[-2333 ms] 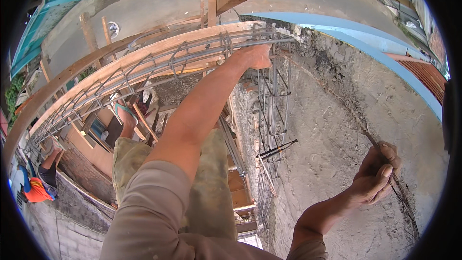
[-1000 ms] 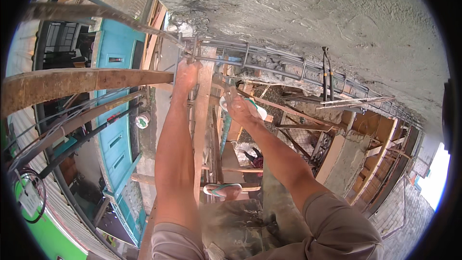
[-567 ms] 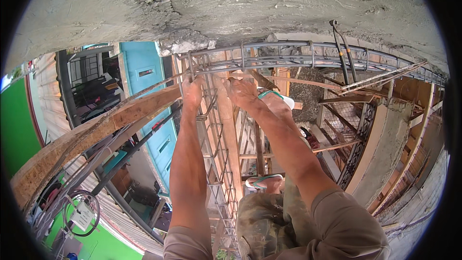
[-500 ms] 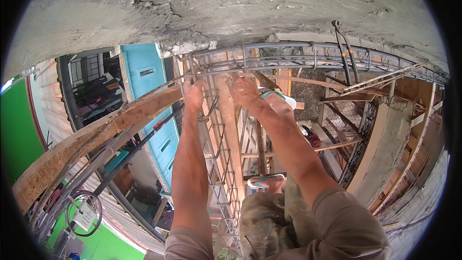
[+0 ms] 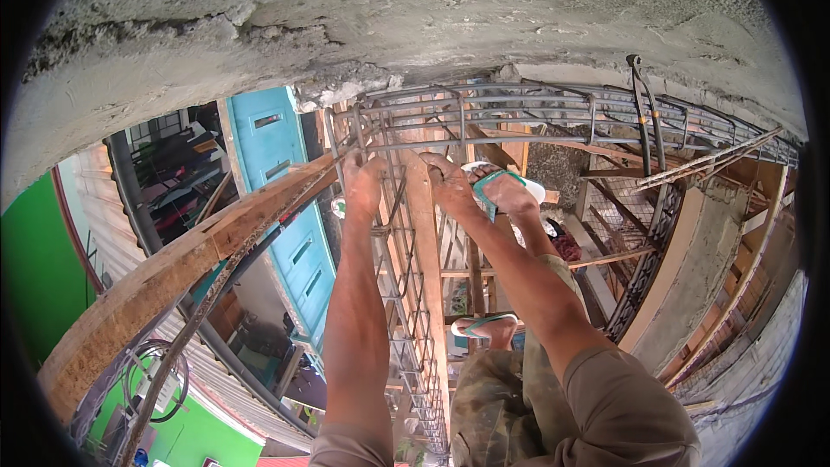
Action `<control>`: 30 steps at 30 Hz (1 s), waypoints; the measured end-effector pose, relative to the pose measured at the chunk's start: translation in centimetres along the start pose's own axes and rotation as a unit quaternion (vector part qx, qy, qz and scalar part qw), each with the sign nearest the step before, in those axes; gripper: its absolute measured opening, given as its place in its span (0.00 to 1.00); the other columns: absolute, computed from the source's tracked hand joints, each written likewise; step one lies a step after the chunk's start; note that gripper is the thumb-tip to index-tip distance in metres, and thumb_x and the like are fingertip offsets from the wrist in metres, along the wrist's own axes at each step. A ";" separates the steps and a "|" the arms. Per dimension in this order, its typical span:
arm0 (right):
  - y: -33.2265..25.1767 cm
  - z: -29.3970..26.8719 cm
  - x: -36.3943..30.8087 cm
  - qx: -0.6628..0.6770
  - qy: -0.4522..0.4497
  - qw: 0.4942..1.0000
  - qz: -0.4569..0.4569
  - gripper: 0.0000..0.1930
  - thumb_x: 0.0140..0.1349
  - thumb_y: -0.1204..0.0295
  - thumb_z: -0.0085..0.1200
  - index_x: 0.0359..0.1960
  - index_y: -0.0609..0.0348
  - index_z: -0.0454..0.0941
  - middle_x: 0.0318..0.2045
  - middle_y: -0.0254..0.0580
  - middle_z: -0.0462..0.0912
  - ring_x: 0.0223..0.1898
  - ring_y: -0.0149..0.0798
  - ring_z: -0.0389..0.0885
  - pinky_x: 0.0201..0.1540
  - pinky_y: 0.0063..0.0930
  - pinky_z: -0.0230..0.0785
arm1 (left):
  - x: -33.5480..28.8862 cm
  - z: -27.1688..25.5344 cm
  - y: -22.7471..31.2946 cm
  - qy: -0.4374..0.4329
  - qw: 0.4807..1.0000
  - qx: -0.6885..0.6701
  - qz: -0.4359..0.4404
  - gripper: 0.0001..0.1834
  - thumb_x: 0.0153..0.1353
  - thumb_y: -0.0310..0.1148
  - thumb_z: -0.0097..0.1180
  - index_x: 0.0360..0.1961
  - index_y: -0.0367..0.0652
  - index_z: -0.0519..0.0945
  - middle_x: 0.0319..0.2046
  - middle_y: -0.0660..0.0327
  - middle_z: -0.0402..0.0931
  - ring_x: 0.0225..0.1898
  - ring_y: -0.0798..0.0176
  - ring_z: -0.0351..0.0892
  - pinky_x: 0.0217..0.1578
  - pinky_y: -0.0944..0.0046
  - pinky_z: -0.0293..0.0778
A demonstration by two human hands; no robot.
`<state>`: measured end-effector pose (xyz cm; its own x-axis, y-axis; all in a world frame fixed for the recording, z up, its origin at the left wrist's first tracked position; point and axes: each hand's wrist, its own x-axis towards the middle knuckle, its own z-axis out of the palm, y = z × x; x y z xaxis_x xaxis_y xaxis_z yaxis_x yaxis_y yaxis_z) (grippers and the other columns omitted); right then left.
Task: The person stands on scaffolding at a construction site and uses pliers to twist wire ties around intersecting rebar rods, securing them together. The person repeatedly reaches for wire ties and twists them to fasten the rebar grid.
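My left hand [image 5: 363, 186] is closed around the steel bars at the corner of a rebar cage, below the concrete. The upright part of that rebar cage [image 5: 399, 268] runs down beside my left forearm. A long wooden plank [image 5: 422, 242] stands between my arms. At its right edge, my right hand [image 5: 451, 186] has its fingers curled; whatever is in them is hidden. Another length of rebar cage [image 5: 519, 108] runs to the right along the wall. Long-handled pincers [image 5: 644, 112] hang over it.
Rough concrete [image 5: 415, 17] fills the top. A thick timber beam [image 5: 173, 281] slants away left, with a rusty bar [image 5: 194, 320] across it. My sandalled feet [image 5: 510, 195] stand among scaffold timbers far above the ground. Beyond are a blue door [image 5: 268, 151] and coiled cable [image 5: 156, 380].
The view has shifted, so the cage and pincers appear lower and farther right. The rusty bar has swung down across the beam at left. Both hands stay near the cage corner.
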<state>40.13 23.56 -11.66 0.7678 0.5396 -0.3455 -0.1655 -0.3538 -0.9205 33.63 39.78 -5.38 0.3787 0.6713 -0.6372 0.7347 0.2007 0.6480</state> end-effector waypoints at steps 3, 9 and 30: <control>0.9 -1.4 -1.3 -0.050 0.003 0.998 -0.028 0.13 0.64 0.71 0.49 0.49 0.46 0.80 0.30 0.43 0.85 0.25 0.30 0.74 0.34 0.31 0.69 | -0.4 0.5 -0.2 0.061 0.998 -0.018 -0.004 0.32 0.44 0.37 0.55 0.51 0.27 0.74 0.48 0.46 0.73 0.50 0.53 0.70 0.54 0.61 0.64; 6.6 2.2 2.9 0.244 -0.055 0.911 0.328 0.14 0.63 0.73 0.48 0.48 0.52 0.80 0.25 0.33 0.78 0.21 0.26 0.67 0.26 0.22 0.62 | 0.1 -1.0 -2.1 0.001 0.999 -0.013 0.030 0.44 0.42 0.46 0.58 0.58 0.24 0.67 0.57 0.40 0.66 0.60 0.47 0.64 0.60 0.59 0.59; 8.0 10.1 9.4 0.059 0.023 0.990 -0.129 0.09 0.54 0.82 0.42 0.30 0.60 0.76 0.29 0.36 0.76 0.34 0.34 0.73 0.39 0.28 0.67 | -1.0 0.1 1.9 0.012 0.996 -0.077 0.040 0.25 0.45 0.39 0.59 0.41 0.31 0.75 0.39 0.51 0.72 0.45 0.56 0.69 0.49 0.61 0.64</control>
<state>39.78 33.54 -24.11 0.8206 0.5643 -0.0908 -0.0299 -0.1163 -0.9928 34.68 39.34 -3.56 0.4180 0.7059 -0.5719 0.6062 0.2522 0.7543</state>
